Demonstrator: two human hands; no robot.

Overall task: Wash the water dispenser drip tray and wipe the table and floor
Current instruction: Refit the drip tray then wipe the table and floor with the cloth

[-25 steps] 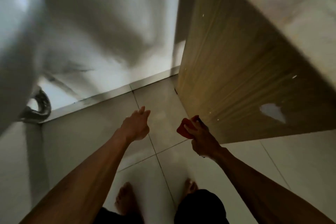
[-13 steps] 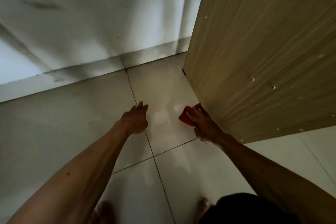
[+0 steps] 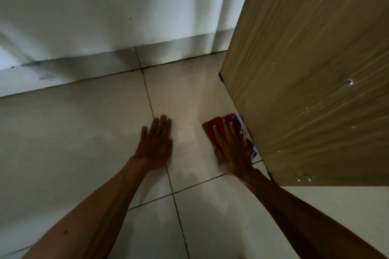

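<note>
Pressing the red cloth (image 3: pixel 211 130) flat to the floor (image 3: pixel 84 136) with my right hand (image 3: pixel 231 149), fingers straight and laid over it, I have my left hand (image 3: pixel 155 145) planted palm-down on the bare tile just to its left, holding nothing. The two hands are apart, with a pale, wet-looking patch of tile between them. The cloth lies hard against the foot of the wood panel (image 3: pixel 315 69) on the right, its blue edge touching the panel's bottom edge or tucked under it, I cannot tell which. That is the first risk as I see it: if I drag the cloth toward me along that edge, the blue corner could snag under the panel and bunch, so my palm slides off and smears instead of wiping. The tile looks damp, and much of my weight seems to rest on the left hand, so a hard push could make that palm skid. Droplets (image 3: pixel 349 82) sit on the panel face to the right of the cloth; if they run down, the strip of floor below them gets wet after the wipe, so I judge the panel needs drying too. The far corner by the wall (image 3: pixel 105 17) shows dark marks along the grout, easy to miss in this dim light. The drip tray is not in view.
</note>
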